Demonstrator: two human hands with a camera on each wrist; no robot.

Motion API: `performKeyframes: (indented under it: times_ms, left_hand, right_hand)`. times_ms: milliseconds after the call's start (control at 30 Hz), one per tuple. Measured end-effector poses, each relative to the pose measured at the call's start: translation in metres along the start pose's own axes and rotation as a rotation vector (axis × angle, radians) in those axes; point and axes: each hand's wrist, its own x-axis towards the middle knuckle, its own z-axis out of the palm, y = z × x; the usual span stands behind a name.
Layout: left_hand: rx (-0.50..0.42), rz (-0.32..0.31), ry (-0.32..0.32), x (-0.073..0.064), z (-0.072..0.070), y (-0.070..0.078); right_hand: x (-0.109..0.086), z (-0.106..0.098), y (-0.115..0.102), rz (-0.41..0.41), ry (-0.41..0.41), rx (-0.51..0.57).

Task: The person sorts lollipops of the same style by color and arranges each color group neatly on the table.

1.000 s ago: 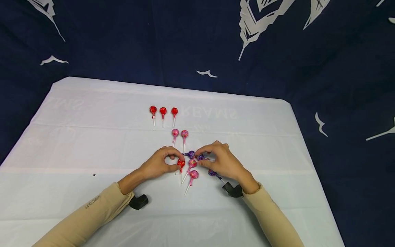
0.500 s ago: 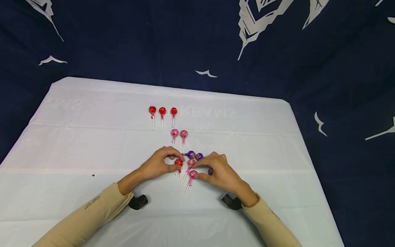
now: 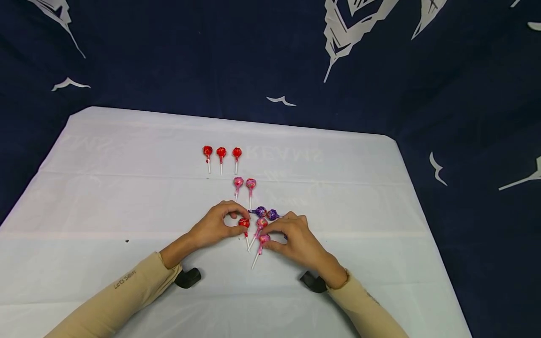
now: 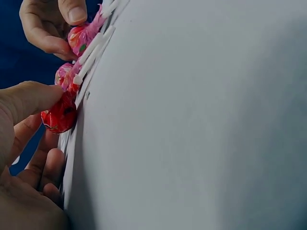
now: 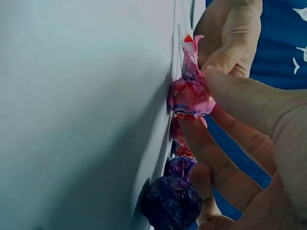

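My left hand (image 3: 215, 226) pinches a red lollipop (image 3: 243, 222) by its wrapped head, thumb and index finger on either side. To its right, my right hand (image 3: 302, 244) holds the nearer pink lollipop (image 5: 191, 98) between thumb and fingertips. Another pink lollipop (image 3: 261, 223) lies between the two hands, its stick beside the red one's. Just beyond are two purple lollipops (image 3: 260, 211), heads close together. A third purple lollipop (image 5: 171, 203) sits beside the right hand's fingers, mostly hidden behind that hand in the head view.
Three red lollipops (image 3: 221, 152) form a row farther back on the white-covered table (image 3: 127, 197). Two pink lollipops (image 3: 251, 183) lie in front of them. A small dark speck (image 3: 127, 241) is at left. Dark blue cloth (image 3: 190, 56) hangs behind the table.
My right hand has left the purple lollipops and come nearer, down to the front pink lollipop. The left hand stays nearly in place; its red lollipop has shifted slightly left.
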Motion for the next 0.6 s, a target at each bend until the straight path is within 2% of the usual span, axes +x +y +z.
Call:
performKeyframes:
  times_ms: [133,600]
  left_hand:
    - [0.011,0.011,-0.009,-0.0005,-0.0005,0.0000]
    - [-0.038,0.023,-0.024,-0.0020,-0.0053,-0.0007]
  right_hand:
    - [-0.0003,0.0015,-0.0007,-0.010,0.017,-0.015]
    - [-0.0009,0.0014,-0.0013,-0.010,0.010,-0.005]
